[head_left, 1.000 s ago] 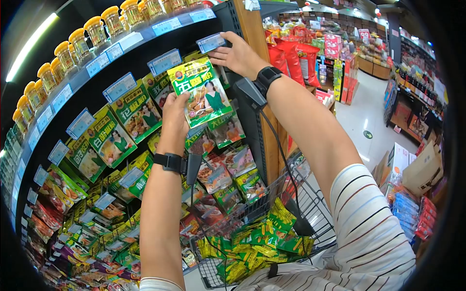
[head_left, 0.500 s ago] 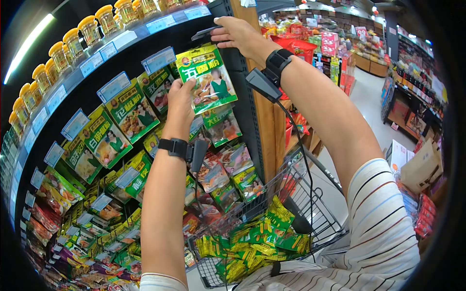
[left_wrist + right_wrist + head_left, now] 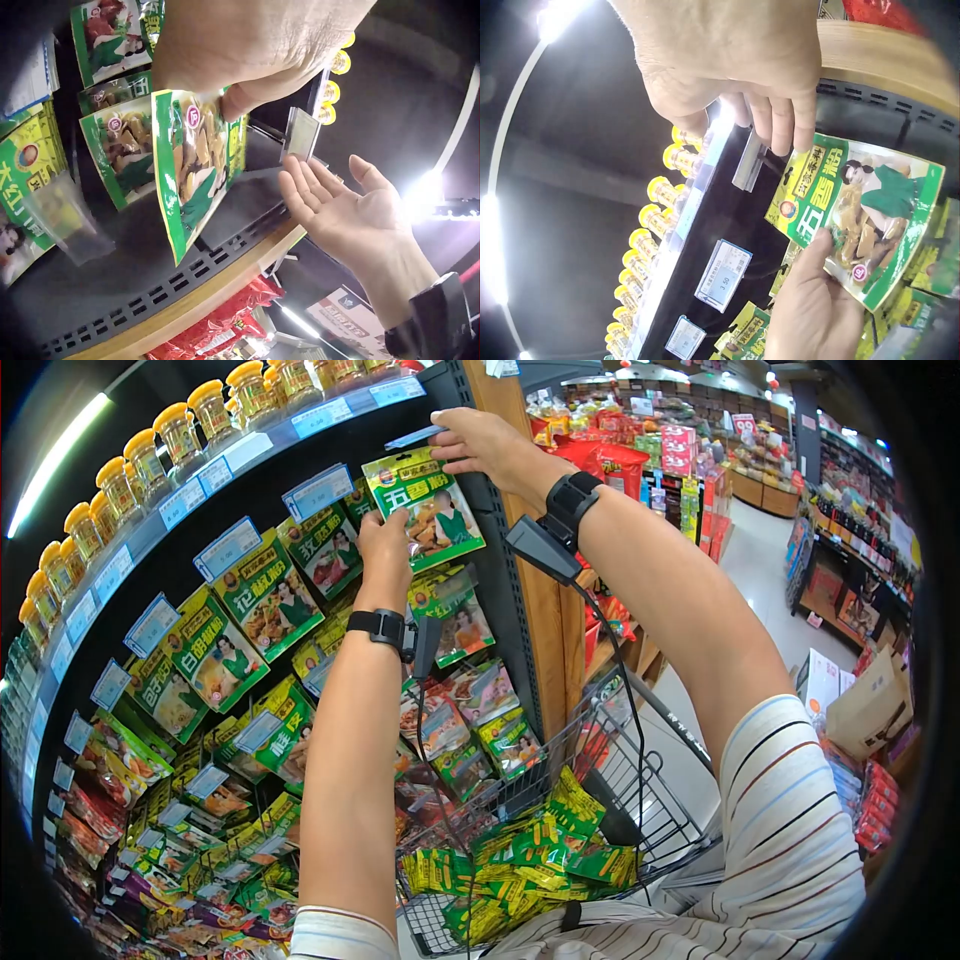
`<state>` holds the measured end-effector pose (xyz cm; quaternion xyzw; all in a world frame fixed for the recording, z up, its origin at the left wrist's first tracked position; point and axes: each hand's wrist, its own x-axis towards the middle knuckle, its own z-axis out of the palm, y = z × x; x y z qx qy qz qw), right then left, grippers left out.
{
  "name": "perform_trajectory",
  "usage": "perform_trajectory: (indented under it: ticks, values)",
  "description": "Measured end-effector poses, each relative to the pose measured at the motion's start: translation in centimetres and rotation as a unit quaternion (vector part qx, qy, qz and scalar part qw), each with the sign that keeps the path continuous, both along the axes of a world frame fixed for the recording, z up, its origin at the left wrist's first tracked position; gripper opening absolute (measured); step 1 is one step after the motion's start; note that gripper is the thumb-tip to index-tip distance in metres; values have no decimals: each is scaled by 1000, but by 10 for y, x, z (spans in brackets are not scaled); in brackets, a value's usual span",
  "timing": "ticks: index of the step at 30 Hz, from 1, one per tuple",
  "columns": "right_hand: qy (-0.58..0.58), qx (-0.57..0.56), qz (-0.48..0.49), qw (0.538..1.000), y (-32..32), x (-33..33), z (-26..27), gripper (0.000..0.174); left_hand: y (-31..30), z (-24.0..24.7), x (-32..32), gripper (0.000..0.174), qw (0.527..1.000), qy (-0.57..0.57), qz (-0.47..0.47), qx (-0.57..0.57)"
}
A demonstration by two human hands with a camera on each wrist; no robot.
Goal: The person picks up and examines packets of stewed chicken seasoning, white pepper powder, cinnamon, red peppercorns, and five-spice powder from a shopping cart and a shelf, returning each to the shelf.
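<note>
My left hand [image 3: 385, 555] pinches a green and yellow spice packet [image 3: 445, 525] by its left edge, thumb across the front. Its picture shows a figure in green, and its punched top edge sits just below a tipped-up price tag [image 3: 415, 437]. My right hand [image 3: 490, 445] is raised over the packet with fingers straight, their tips at the tag; in the left wrist view its palm [image 3: 356, 217] faces up beneath the tag holder [image 3: 300, 135]. Another packet [image 3: 124, 154] of similar design hangs right behind the held one.
More spice packets [image 3: 262, 595] hang in rows under price tags [image 3: 228, 550]. Jars with yellow lids [image 3: 178, 432] line the shelf above. A wooden post [image 3: 545, 560] borders the rack on the right. Below, a wire cart [image 3: 650, 780] holds a heap of green and yellow packets [image 3: 530, 860].
The price tag went from facing me to tipped up nearly edge-on, the right fingers at it. My left hand carried the packet slightly up and right, closer under the tag.
</note>
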<state>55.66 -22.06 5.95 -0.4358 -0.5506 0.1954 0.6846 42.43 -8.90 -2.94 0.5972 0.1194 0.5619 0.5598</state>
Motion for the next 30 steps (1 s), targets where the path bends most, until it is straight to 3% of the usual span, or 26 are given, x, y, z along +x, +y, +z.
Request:
perform_trajectory:
  ticks: [6, 9, 15, 18, 20, 22, 23, 25, 26, 27, 28, 29, 30]
  values:
    - [-11, -5, 23, 1000, -1, 1, -5, 61, 3, -6, 7, 27, 1000, -15, 2, -7]
    - [-15, -18, 32, 999, -4, -2, -10, 64, 28, -11, 14, 25, 996, 17, 81, 16]
    - [-46, -52, 51, 996, -34, -10, -30, 75, 65, -11, 21, 20, 988, 104, 112, 14]
    - [-39, -55, 67, 995, -57, -10, -46, 75, 92, -11, 37, 19, 977, 118, 172, -47]
    - [-44, -69, 69, 994, -77, -9, -59, 71, 134, -17, 51, 20, 983, 72, 135, -100]
    - [-33, -80, 71, 994, -97, -9, -77, 69, 106, 2, 44, 16, 965, 106, 159, -176]
    - [-19, -74, 65, 995, -106, -11, -88, 67, 124, 1, 44, 16, 963, 162, 211, -43]
    - [-3, -77, 69, 995, -124, -11, -108, 69, 198, -7, 39, 18, 893, 273, 284, 219]
    - [13, -84, 70, 994, -135, -12, -122, 70, 187, -9, 29, 18, 801, 375, 320, 340]
    - [31, -87, 72, 993, -145, -14, -133, 68, 163, -9, 15, 19, 663, 462, 345, 477]
    - [44, -89, 75, 992, -157, -18, -143, 65, 142, -9, 5, 21, 552, 490, 352, 576]
    - [46, -83, 76, 993, -164, -18, -157, 62, 119, -8, -4, 24, 482, 486, 344, 643]
    - [45, -78, 76, 993, -169, -17, -171, 59, 114, -10, -6, 26, 542, 469, 331, 614]
